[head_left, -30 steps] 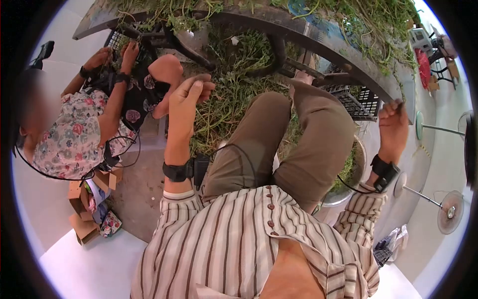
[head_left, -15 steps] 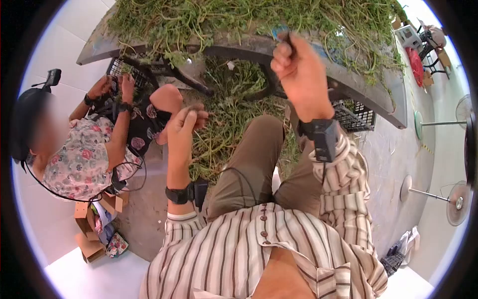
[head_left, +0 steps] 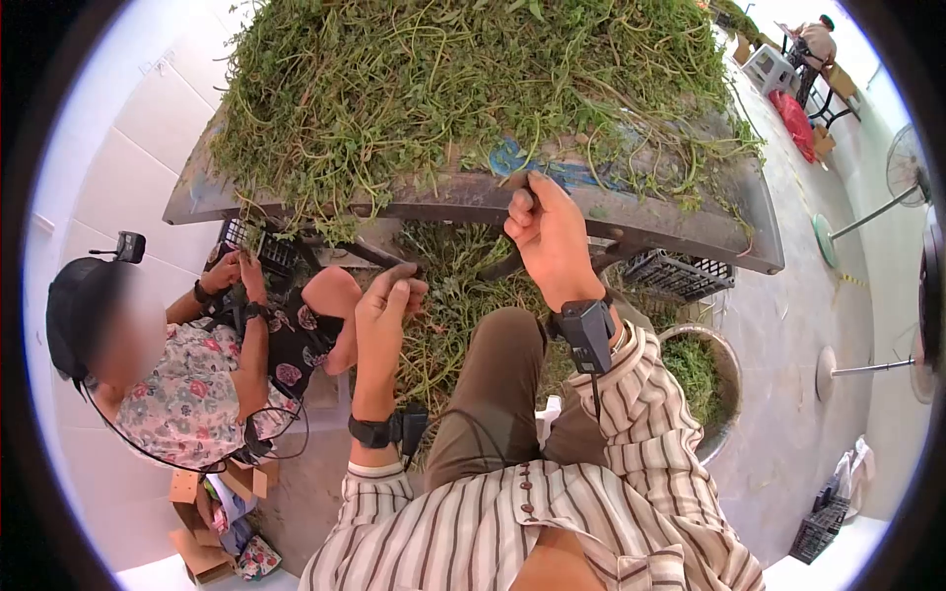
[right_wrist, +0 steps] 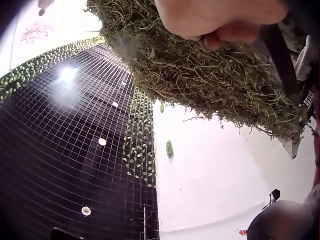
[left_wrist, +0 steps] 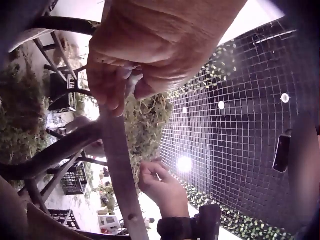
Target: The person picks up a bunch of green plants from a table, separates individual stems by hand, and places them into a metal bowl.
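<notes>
My left hand point(head_left: 387, 307) is held over my lap, below the front edge of the table point(head_left: 434, 195). Its thumb lies against the bent index finger, and I cannot tell whether a stem is pinched there. In the left wrist view this hand point(left_wrist: 160, 42) is seen from close up, fingers curled inward. At the table's edge my right hand point(head_left: 552, 241) is raised beside a heap of green leafy plants point(head_left: 463, 89). Its fingers are curled, the fingertips look dark, and nothing shows in them. The left wrist view shows that right hand point(left_wrist: 164, 189) also loosely curled.
Cut plants point(head_left: 443, 325) cover the floor under the table. A round tub of greens point(head_left: 734, 379) stands by my right leg, with a black crate point(head_left: 680, 274) behind it. To my left sits another person point(head_left: 197, 384). Stand fans point(head_left: 826, 374) are at the right.
My right hand has swung from the far right, past the table corner, inward to the front edge by the plants. The left hand stays over the lap. The head view takes in more of the heap.
</notes>
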Tool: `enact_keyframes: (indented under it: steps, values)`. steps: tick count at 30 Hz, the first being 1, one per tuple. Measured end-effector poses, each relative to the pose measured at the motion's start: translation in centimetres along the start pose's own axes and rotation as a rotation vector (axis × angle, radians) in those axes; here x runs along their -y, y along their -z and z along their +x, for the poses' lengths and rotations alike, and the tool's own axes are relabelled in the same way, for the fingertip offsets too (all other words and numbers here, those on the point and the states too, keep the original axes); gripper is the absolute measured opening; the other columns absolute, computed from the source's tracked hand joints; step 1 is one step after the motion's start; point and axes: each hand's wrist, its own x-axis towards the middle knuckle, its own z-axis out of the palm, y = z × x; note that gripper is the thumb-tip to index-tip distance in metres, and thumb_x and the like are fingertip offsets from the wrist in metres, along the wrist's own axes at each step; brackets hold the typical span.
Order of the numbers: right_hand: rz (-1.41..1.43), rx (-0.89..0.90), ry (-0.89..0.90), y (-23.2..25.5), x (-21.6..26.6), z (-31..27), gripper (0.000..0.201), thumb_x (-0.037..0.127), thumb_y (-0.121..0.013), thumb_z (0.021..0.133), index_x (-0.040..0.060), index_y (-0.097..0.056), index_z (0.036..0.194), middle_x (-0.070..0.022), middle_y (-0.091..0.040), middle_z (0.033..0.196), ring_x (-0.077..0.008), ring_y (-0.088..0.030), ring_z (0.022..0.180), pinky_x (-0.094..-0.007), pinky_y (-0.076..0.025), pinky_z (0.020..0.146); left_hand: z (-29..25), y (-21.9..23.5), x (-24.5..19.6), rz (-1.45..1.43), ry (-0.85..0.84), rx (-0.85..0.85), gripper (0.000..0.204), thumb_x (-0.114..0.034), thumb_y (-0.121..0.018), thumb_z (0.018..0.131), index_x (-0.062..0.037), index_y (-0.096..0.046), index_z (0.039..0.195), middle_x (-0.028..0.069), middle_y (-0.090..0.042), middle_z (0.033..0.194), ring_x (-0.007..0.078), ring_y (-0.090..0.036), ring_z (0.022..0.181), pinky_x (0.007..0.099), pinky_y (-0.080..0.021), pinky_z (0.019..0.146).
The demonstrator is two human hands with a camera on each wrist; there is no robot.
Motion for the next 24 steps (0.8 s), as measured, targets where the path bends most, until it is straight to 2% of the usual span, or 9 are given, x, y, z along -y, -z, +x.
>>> enact_keyframes:
  steps: [9, 14, 20, 23, 24]
  values:
    - [0.079, 0.014, 0.081, 1.1, 1.7, 0.3, 0.018, 0.017, -0.047, 0.092, 0.0015, -0.054, 0.091, -0.0002, -0.045, 0.061, -0.0098, -0.038, 0.053, -0.0274, -0.033, 0.049, 3.4, -3.3, -5.3, 0.100, -0.170, 0.099, 0.030, -0.017, -0.048, 0.093, 0.0020, -0.053, 0.116, 0.0054, -0.061, 0.093, 0.0082, -0.053, 0.079, 0.0223, -0.044, 0.073]
    - [0.100, -0.034, 0.113, 1.4, 2.7, 0.3, 0.016, 0.017, -0.047, 0.091, 0.0020, -0.054, 0.089, -0.0002, -0.045, 0.061, -0.0099, -0.038, 0.053, -0.0268, -0.032, 0.049, 3.5, -5.5, -5.4, 0.108, -0.181, 0.154, 0.030, -0.016, -0.048, 0.093, 0.0015, -0.053, 0.117, 0.0054, -0.061, 0.094, 0.0083, -0.052, 0.078, 0.0225, -0.045, 0.072]
    - [0.139, -0.048, 0.119, 1.5, 3.3, 0.1, 0.015, 0.016, -0.047, 0.091, 0.0026, -0.053, 0.087, -0.0001, -0.043, 0.060, -0.0099, -0.038, 0.053, -0.0268, -0.032, 0.049, 3.5, -6.5, -5.3, 0.137, -0.164, 0.141, 0.031, -0.019, -0.050, 0.092, 0.0008, -0.055, 0.114, 0.0053, -0.062, 0.094, 0.0094, -0.054, 0.079, 0.0234, -0.045, 0.072]
    - [0.139, -0.034, 0.113, 1.6, 3.2, 0.3, 0.015, 0.016, -0.047, 0.091, 0.0027, -0.053, 0.087, 0.0000, -0.043, 0.060, -0.0097, -0.038, 0.053, -0.0268, -0.032, 0.049, 4.5, -6.7, -5.6, 0.214, -0.203, 0.137, 0.026, -0.015, -0.051, 0.091, 0.0014, -0.058, 0.109, 0.0054, -0.062, 0.096, 0.0092, -0.054, 0.079, 0.0236, -0.045, 0.072]
    - [0.138, -0.035, 0.116, 1.6, 3.2, 0.3, 0.015, 0.016, -0.047, 0.091, 0.0027, -0.053, 0.087, 0.0001, -0.043, 0.061, -0.0097, -0.038, 0.053, -0.0267, -0.032, 0.049, 5.1, -6.9, -5.5, 0.300, -0.293, 0.121, 0.023, -0.013, -0.052, 0.089, 0.0005, -0.060, 0.106, 0.0060, -0.062, 0.094, 0.0111, -0.055, 0.078, 0.0244, -0.045, 0.072]
